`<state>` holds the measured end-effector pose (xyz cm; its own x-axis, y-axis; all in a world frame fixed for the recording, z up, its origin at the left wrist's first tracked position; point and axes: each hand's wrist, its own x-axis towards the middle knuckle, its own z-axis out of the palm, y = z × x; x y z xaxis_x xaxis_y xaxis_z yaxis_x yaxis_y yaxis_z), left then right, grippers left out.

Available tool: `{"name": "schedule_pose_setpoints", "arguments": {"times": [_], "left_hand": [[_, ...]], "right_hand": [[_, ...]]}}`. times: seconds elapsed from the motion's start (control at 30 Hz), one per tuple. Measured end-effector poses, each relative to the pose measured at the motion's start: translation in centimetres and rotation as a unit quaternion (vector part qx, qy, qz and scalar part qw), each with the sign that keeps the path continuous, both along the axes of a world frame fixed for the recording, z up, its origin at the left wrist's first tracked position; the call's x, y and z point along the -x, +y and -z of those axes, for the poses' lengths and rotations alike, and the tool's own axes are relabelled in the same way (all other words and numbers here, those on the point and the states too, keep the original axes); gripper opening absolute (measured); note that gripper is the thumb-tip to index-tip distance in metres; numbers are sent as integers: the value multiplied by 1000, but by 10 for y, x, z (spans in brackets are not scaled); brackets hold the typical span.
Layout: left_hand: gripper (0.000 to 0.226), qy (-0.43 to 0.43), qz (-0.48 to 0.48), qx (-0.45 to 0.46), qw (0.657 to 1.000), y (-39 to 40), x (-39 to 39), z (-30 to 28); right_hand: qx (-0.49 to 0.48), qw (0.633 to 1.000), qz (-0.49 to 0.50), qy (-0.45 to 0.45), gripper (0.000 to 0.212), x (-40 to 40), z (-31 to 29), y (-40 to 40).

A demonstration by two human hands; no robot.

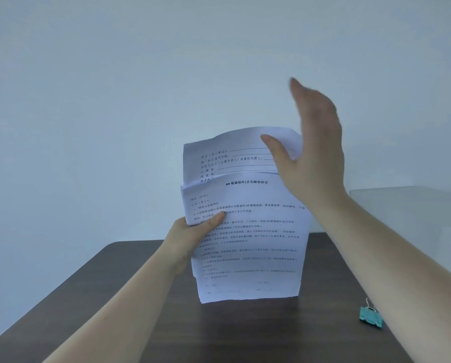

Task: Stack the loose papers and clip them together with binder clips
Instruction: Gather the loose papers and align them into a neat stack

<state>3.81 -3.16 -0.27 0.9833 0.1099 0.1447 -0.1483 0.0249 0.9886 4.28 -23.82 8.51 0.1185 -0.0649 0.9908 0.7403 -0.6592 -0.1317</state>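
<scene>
Papers held upright, lower edge standing on the dark desk near its middle. Sheets not aligned: rear sheets stick up well above the front sheet, top edges curling forward. Front sheet printed with a bold centred heading and lines of text; rear sheet showing blank form lines.

Left hand gripping the left edge of the papers about halfway up, thumb pressed flat across the front sheet, remaining fingers hidden behind the stack. Pinching the papers.

Right hand raised at the upper right corner of the papers, spread flat, fingers extended upward and together, thumb pointing left in front of the rear sheets' top. Palm side toward the papers' right edge. Holding nothing. Contact between palm and paper edge cannot be told. Slight motion blur at the fingertips.

Teal binder clip lying on the desk at the right, well apart from the papers, partly behind the right forearm, wire handles visible at its top.

Pale clear box at the far right of the desk. Plain light wall behind.
</scene>
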Motion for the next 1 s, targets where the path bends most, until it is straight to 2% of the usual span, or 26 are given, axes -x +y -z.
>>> {"name": "schedule_pose_setpoints", "arguments": {"times": [0.07, 0.13, 0.33, 0.47, 0.6, 0.7, 0.87, 1.0], "left_hand": [[36, 1, 3, 1, 1000, -1, -1, -1], [31, 4, 2, 1, 1000, -1, -1, -2], [34, 9, 11, -6, 1000, 0, -3, -4], [40, 1, 27, -13, 1000, 4, -3, -3], [46, -11, 35, -9, 999, 6, -3, -3], [45, -19, 27, -5, 999, 6, -4, -1], [33, -24, 19, -12, 999, 4, -5, -2], [32, -38, -11, -9, 999, 4, -5, -4]], "right_hand": [[94, 980, 174, -18, 56, 2, -10, 3], [169, 949, 265, 1, 54, 9, -15, 12], [295, 909, 287, 65, 75, 22, -18, 40], [344, 892, 255, 142, 70, 22, -29, 47], [405, 864, 196, 226, 48, 16, -30, 45], [431, 849, 137, 272, 43, 9, -18, 41], [421, 846, 52, 323, 53, 1, -7, 35], [369, 873, 8, 319, 49, -3, -5, 25]]}}
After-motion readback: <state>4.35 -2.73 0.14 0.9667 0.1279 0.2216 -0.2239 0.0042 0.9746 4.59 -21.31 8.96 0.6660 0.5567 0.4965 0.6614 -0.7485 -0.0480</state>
